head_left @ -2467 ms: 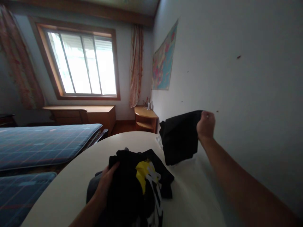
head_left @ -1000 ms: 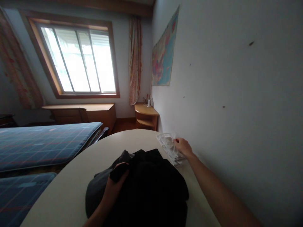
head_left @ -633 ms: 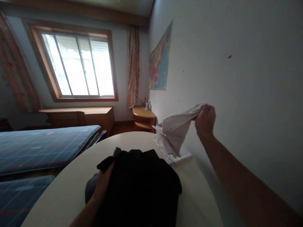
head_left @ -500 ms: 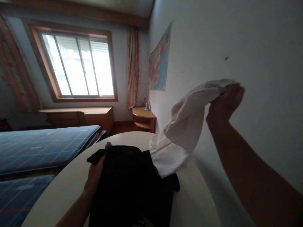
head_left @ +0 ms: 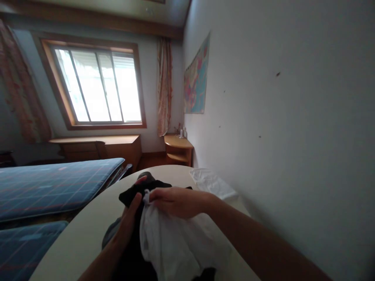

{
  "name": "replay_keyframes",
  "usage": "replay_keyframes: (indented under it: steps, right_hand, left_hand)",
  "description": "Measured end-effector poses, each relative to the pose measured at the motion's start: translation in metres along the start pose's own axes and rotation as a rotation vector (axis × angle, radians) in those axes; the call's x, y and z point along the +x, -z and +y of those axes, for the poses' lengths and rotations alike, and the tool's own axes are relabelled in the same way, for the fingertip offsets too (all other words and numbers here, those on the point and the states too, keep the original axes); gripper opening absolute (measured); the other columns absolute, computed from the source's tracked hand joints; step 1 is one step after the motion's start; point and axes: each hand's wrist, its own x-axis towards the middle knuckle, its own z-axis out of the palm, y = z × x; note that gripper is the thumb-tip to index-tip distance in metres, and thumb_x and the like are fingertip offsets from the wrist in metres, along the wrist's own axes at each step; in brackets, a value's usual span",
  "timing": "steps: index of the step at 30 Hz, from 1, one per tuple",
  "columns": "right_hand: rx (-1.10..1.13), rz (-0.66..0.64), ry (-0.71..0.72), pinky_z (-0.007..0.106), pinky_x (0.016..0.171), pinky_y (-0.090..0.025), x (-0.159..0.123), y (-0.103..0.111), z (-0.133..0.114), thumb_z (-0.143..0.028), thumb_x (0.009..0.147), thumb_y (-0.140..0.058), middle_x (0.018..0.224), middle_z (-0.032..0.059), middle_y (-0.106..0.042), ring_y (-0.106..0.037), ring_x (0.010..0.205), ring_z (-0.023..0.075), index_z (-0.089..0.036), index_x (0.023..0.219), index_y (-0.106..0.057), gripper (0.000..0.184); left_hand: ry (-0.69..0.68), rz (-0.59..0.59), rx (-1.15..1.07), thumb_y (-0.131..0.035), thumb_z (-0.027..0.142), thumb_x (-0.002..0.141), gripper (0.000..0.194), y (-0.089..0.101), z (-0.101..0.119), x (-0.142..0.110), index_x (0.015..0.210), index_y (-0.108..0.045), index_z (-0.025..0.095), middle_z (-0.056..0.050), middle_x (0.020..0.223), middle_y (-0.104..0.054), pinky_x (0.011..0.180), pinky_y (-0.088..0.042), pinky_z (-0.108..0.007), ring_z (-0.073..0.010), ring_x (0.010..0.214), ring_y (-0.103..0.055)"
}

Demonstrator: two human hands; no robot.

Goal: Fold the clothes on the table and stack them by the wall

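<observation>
A pile of black clothes (head_left: 131,195) lies on the round white table (head_left: 84,230) in front of me. My left hand (head_left: 129,220) is closed on the left edge of the pile, fingers curled on the black cloth. My right hand (head_left: 172,201) lies across the top of the pile, pinching the upper edge of a white garment (head_left: 175,246) that is spread over the black clothes. More white folded cloth (head_left: 212,181) rests on the table's far right, by the wall.
A white wall runs along the right, with a map (head_left: 195,80) on it. Blue plaid mattresses (head_left: 55,183) lie at the left. A wooden desk (head_left: 96,144) stands under the window, and a corner shelf (head_left: 177,148) behind the table.
My right hand lifted a white garment from the stack by the wall, swung it up and over, and laid it on the black pile. My left hand stayed on the pile.
</observation>
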Motion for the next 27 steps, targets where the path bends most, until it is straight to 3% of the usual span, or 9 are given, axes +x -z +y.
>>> replay_keyframes:
  steps: [3, 6, 8, 10, 11, 13, 16, 21, 27]
  right_hand:
    - [0.146, -0.146, -0.036, 0.023, 0.081, -0.046, 0.005, -0.008, 0.032, -0.020, 0.094, -0.049, 0.097, -0.0006, -0.066, -0.060, 0.089, 0.0128, -0.020, 0.107, -0.064, 0.020]
    - [0.363, -0.159, -0.144, 0.023, 0.078, -0.049, 0.009, 0.001, 0.079, -0.027, 0.097, -0.048, 0.105, 0.0030, -0.069, -0.065, 0.089, 0.0124, -0.019, 0.120, -0.062, 0.028]
    - [0.254, -0.037, -0.309, 0.024, 0.078, -0.050, 0.007, 0.007, 0.116, -0.031, 0.095, -0.054, 0.107, 0.0050, -0.071, -0.067, 0.090, 0.0134, -0.021, 0.125, -0.060, 0.032]
    - [-0.136, 0.245, -0.645, 0.023, 0.080, -0.049, -0.001, 0.009, 0.153, -0.033, 0.092, -0.059, 0.105, 0.0028, -0.072, -0.068, 0.090, 0.0138, -0.025, 0.115, -0.067, 0.025]
    - [-0.232, 0.334, -0.746, 0.026, 0.085, -0.048, -0.007, 0.009, 0.170, -0.030, 0.092, -0.059, 0.112, 0.0068, -0.070, -0.066, 0.100, 0.0172, -0.023, 0.117, -0.066, 0.027]
    - [-0.346, 0.437, -0.902, 0.033, 0.091, -0.045, -0.024, 0.006, 0.201, -0.026, 0.091, -0.057, 0.121, 0.0159, -0.065, -0.061, 0.112, 0.0251, -0.016, 0.119, -0.064, 0.030]
    - [-0.438, 0.508, -1.074, 0.035, 0.088, -0.045, -0.050, -0.002, 0.236, -0.032, 0.090, -0.060, 0.120, 0.0188, -0.064, -0.061, 0.111, 0.0285, -0.014, 0.113, -0.066, 0.030]
    - [-0.480, 0.595, -1.145, 0.028, 0.082, -0.044, -0.065, -0.011, 0.261, -0.030, 0.095, -0.050, 0.111, 0.0132, -0.068, -0.065, 0.101, 0.0226, -0.018, 0.098, -0.070, 0.023]
    - [-0.444, 0.830, -1.173, 0.030, 0.074, -0.044, -0.070, 0.012, 0.248, -0.030, 0.099, -0.037, 0.096, 0.0144, -0.072, -0.068, 0.089, 0.0240, -0.017, 0.108, -0.065, 0.032]
  left_hand:
    - [-0.019, -0.143, 0.012, -0.076, 0.056, 0.060, 0.063, -0.009, -0.008, -0.015, 0.113, -0.067, 0.022, -0.006, 0.109, -0.072, 0.101, -0.049, -0.039, -0.0315, 0.112, -0.063]
    - [0.021, -0.140, 0.091, -0.078, 0.046, 0.059, 0.045, -0.015, -0.026, -0.020, 0.095, -0.069, 0.021, -0.004, 0.089, -0.073, 0.085, -0.055, -0.036, -0.0278, 0.090, -0.068]
    - [0.013, -0.142, 0.114, -0.077, 0.045, 0.060, 0.035, -0.015, -0.043, -0.018, 0.083, -0.067, 0.021, -0.002, 0.075, -0.070, 0.074, -0.056, -0.033, -0.0246, 0.076, -0.067]
    - [0.018, -0.153, 0.139, -0.078, 0.045, 0.057, 0.032, -0.012, -0.062, -0.016, 0.075, -0.065, 0.022, -0.001, 0.067, -0.067, 0.067, -0.056, -0.032, -0.0231, 0.069, -0.065]
    - [0.038, -0.156, 0.148, -0.078, 0.046, 0.056, 0.033, -0.010, -0.070, -0.015, 0.073, -0.065, 0.022, -0.001, 0.066, -0.066, 0.065, -0.056, -0.032, -0.0231, 0.067, -0.065]
    - [0.083, -0.141, 0.151, -0.080, 0.049, 0.053, 0.036, -0.005, -0.083, -0.014, 0.073, -0.066, 0.022, -0.003, 0.067, -0.068, 0.064, -0.057, -0.033, -0.0246, 0.066, -0.067]
    - [0.095, -0.068, 0.112, -0.080, 0.053, 0.054, 0.042, -0.001, -0.093, -0.017, 0.078, -0.067, 0.021, -0.004, 0.072, -0.071, 0.070, -0.059, -0.037, -0.0276, 0.073, -0.069]
    - [0.103, 0.004, 0.081, -0.081, 0.057, 0.057, 0.049, -0.002, -0.093, -0.021, 0.087, -0.069, 0.020, -0.006, 0.082, -0.074, 0.083, -0.058, -0.039, -0.0303, 0.089, -0.070]
    - [0.191, -0.010, 0.045, -0.085, 0.054, 0.050, 0.053, 0.001, -0.094, -0.012, 0.086, -0.071, 0.018, -0.008, 0.083, -0.075, 0.089, -0.055, -0.044, -0.0326, 0.092, -0.070]
